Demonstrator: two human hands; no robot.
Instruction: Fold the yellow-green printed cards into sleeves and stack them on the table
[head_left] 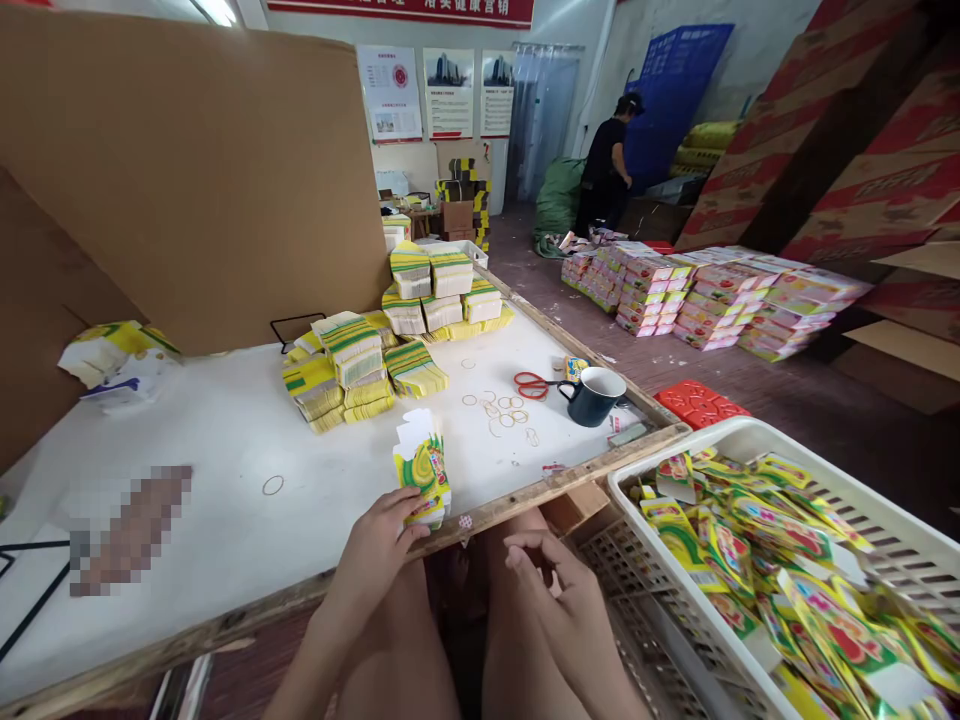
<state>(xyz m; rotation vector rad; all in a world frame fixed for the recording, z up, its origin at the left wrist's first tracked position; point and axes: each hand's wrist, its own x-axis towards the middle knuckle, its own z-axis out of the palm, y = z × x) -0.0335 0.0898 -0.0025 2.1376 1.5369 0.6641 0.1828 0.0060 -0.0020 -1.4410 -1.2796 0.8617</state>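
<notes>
My left hand [379,545] grips the near end of a small stack of yellow-green printed flat cartons [422,470] standing on the white table [225,440] by its front edge. My right hand [551,585] hovers below the table edge over my knee, fingers loosely curled, palm down, nothing visible in it. Loose rubber bands [502,408] lie scattered on the table a little beyond the stack.
Bundled piles of the same cartons [360,370] sit mid-table, more bundles [442,285] behind. Red scissors [531,384] and a dark mug [596,395] stand at the right edge. A white basket [780,560] of folded cartons is at my right. A person [607,170] works far back.
</notes>
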